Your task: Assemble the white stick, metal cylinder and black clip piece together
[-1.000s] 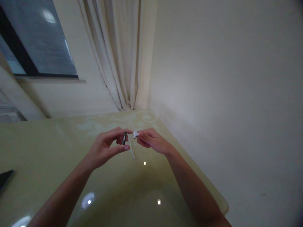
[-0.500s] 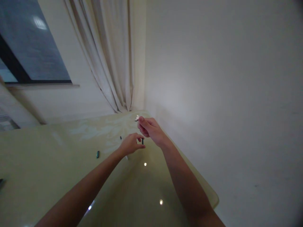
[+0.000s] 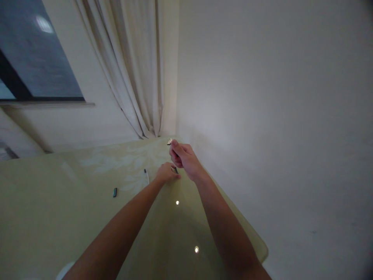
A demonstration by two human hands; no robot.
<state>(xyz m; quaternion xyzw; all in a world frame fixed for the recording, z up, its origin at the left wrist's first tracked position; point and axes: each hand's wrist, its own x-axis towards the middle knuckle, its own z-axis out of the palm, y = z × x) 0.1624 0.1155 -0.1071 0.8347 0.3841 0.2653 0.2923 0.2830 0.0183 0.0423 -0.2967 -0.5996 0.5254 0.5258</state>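
My right hand (image 3: 185, 158) is closed, with the thumb pressed over the fingers. A small shiny silvery piece (image 3: 169, 142) sticks out past its thumb; its kind is too small to tell. Just below and to the left, my left hand (image 3: 167, 172) pinches a small dark narrow piece (image 3: 176, 170) between thumb and fingers, close above the table. Left of that hand a thin white stick with a dark tip (image 3: 147, 177) lies on the table, partly behind the forearm. Farther left rests a small dark green oblong piece (image 3: 114, 192).
The pale yellow-green glossy table (image 3: 58, 210) reflects ceiling lights. A bare wall (image 3: 262, 116) runs along its right edge. Behind it hang beige curtains (image 3: 136, 70) beside a window (image 3: 49, 50). Something white and rounded (image 3: 64, 270) shows partly beside my left forearm.
My left hand has moved a little right and farther away with the dark piece, uncovering more of the white stick. The right hand has hardly moved, still holding the silvery piece.
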